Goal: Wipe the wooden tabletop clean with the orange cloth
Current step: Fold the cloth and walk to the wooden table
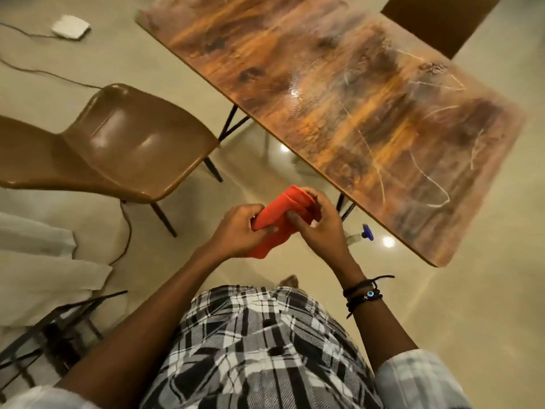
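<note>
The cloth (280, 206), orange and bunched into folds, is off the bench (339, 98). It is held in the air in front of the person's body, above the floor and just short of the bench's near edge.

Both hands hold it. The left hand (236, 228) grips the lower part, its fingers (267, 230) curled under the fabric with the thumb on top, and a tail of cloth hangs below the palm. The right hand (320, 231) pinches the upper folds, thumb against the near side and fingers bent over the top. The two hands are close together, with the cloth between them.

The bench runs diagonally from the upper left to the right. Its glossy wood-grain top carries pale streaks and scrawled lines, most of them toward the right end.

A spray bottle (361, 234) with a blue top lies on the floor under the bench's near edge, just beyond the right hand. A brown chair (132, 143) stands to the left, apart from the bench. Dark bracelets (364, 293) circle the right wrist. A cable (126, 228) trails over the floor by the chair.
</note>
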The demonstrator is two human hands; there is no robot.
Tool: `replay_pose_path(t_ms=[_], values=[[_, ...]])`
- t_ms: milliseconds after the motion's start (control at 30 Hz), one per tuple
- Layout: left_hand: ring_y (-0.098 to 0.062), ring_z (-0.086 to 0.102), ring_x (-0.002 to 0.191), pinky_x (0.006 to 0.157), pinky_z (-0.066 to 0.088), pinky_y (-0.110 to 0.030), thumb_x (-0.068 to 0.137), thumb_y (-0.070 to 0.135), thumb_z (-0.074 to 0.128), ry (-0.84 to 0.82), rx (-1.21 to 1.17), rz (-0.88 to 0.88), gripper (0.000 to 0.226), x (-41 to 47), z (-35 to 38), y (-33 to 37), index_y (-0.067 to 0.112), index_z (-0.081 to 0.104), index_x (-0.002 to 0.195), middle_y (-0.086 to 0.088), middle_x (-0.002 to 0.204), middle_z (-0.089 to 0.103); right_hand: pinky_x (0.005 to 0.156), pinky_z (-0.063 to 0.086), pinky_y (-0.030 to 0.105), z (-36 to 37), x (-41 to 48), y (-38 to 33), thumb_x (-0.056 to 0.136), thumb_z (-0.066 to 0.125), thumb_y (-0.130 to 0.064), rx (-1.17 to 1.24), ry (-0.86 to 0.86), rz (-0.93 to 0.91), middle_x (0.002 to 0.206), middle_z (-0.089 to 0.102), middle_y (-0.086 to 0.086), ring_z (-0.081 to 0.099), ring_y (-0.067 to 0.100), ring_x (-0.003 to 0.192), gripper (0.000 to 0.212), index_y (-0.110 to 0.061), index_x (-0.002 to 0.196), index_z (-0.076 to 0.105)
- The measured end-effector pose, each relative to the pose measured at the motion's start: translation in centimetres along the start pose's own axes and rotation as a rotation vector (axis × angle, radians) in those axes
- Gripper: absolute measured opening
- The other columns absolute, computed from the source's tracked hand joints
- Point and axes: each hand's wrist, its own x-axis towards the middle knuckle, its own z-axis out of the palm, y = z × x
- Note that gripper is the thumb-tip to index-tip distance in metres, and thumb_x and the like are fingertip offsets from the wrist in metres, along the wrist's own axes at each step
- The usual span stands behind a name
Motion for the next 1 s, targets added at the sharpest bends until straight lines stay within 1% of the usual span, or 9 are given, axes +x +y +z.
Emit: replay_pose_path(t_ms=[67,167,267,333,433,567,700,833,1000], values=[[-0.014,0.061,0.064,0.061,0.049,-0.036,0.074,0.056,0.064,-0.024,-0.081,0.005,0.035,1.4,2.0,2.0,0.022,0.064,0.082,0.007,0.069,0.064,0.101,0.049,0.029,-2.0,-1.0,1.7,0.087,0.079,-0.023,-0.007,0.097,0.087,0.147,0.048,0.002,0.052,0.013,0.127,0.074,-0.016,0.149,0.039],[-0.001,0.058,0.063,0.063,0.048,-0.027,0.085,0.041,0.070,-0.016,-0.241,-0.005,0.016,3.8,4.9,5.8,0.028,0.062,0.080,0.012,0.072,0.065,0.112,0.042,0.046,-5.1,-2.2,3.8,0.079,0.076,-0.030,0.047,0.163,0.185,0.158,0.032,0.004,0.039,0.019,0.141,0.094,-0.019,0.155,0.022],[0.003,0.064,0.070,0.071,0.052,-0.030,0.091,0.029,0.070,-0.062,-0.412,-0.065,0.009,6.2,7.6,9.7,0.028,0.063,0.086,0.012,0.082,0.069,0.105,0.049,0.039,-8.5,-3.0,5.1,0.066,0.079,-0.034,0.333,0.144,0.366,0.160,0.032,0.003,0.034,0.019,0.146,0.108,-0.025,0.156,0.020],[0.001,0.069,0.079,0.076,0.053,-0.031,0.093,0.024,0.067,-0.153,-0.558,-0.132,0.006,7.7,9.3,12.0,0.027,0.064,0.096,0.013,0.089,0.072,0.094,0.054,0.035,-10.8,-3.6,5.7,0.061,0.083,-0.038,0.550,0.132,0.522,0.153,0.047,0.005,0.046,0.022,0.140,0.113,-0.023,0.156,0.024],[-0.008,0.072,0.089,0.077,0.057,-0.031,0.093,0.023,0.065,-0.281,-0.731,-0.239,0.013,8.8,11.3,14.8,0.026,0.063,0.106,0.012,0.095,0.075,0.086,0.058,0.036,-13.8,-4.6,6.2,0.079,0.080,-0.040,0.733,0.099,0.589,0.130,0.067,0.000,0.068,0.017,0.113,0.076,-0.020,0.145,0.046],[-0.010,0.069,0.099,0.079,0.055,-0.028,0.097,0.030,0.058,-0.428,-0.675,-0.233,0.013,10.3,13.4,17.0,0.032,0.062,0.109,0.011,0.107,0.071,0.074,0.059,0.029,-16.3,-5.9,6.9,0.095,0.064,-0.018,0.804,0.260,0.553,0.107,0.075,-0.001,0.072,0.013,0.096,0.032,-0.010,0.126,0.062],[-0.006,0.065,0.108,0.085,0.056,-0.025,0.100,0.030,0.054,-0.600,-0.482,-0.096,0.023,11.8,15.5,18.1,0.037,0.054,0.121,0.012,0.120,0.064,0.075,0.059,0.030,-17.6,-6.5,8.4,0.096,0.064,-0.015,0.835,0.413,0.559,0.116,0.074,-0.001,0.071,0.014,0.104,0.030,-0.014,0.126,0.063],[-0.012,0.061,0.117,0.085,0.056,-0.022,0.100,0.024,0.055,-0.770,-0.387,-0.049,0.049,13.6,17.9,18.4,0.025,0.037,0.146,0.004,0.133,0.057,0.075,0.061,0.033,-18.5,-6.0,9.2,0.096,0.067,-0.023,0.778,0.521,0.647,0.124,0.070,0.002,0.072,0.017,0.104,0.038,-0.020,0.131,0.054],[-0.020,0.053,0.120,0.080,0.053,-0.020,0.100,0.021,0.054,-0.807,-0.267,-0.007,0.053,16.8,20.7,19.3,0.022,0.032,0.149,-0.002,0.133,0.051,0.079,0.058,0.021,-20.4,-4.4,11.9,0.097,0.066,-0.021,0.533,0.715,0.600,0.125,0.065,-0.001,0.067,0.010,0.108,0.037,-0.021,0.130,0.050]])
